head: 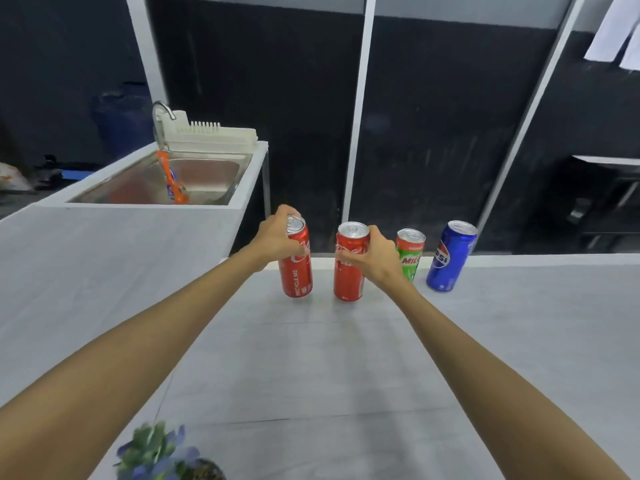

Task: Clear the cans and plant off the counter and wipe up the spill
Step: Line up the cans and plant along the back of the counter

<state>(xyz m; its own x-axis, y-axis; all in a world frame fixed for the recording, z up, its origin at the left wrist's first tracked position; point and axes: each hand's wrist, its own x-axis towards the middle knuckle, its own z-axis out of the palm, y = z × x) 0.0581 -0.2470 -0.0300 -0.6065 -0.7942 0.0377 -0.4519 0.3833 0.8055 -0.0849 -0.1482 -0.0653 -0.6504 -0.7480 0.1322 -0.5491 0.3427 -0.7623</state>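
Four drink cans stand upright in a row along the far edge of a pale grey counter [311,358]. Leftmost: a tall slim red Coca-Cola can [297,268], silver top with pull tab, white script logo and "RECYCLE ME" printed up its side; the left hand [277,237] is closed around its upper part, fingers over the rim and thumb on the near side, base apparently on or just above the counter, which of the two cannot be told. Next to the right, near but apart: a second red Coca-Cola can [348,271] of the same slim form, silver top, white script; the right hand [375,258] wraps its right side at mid-height, fingers curled across the front. Just right of that hand: a shorter green Milo can [411,251], red band at the top, partly hidden by the wrist. Furthest right, set apart: a tall blue Pepsi can [450,258] with the round red, white and blue logo, leaning in the wide-angle view. At the near left edge: a small plant [156,452] with green leaves and blue-purple flowers in dark soil, cut off by the frame. Far left: a steel sink [221,188] with a curved tap [162,110], a white dish rack [207,135] behind it, and an orange packet [171,180] standing in the basin.
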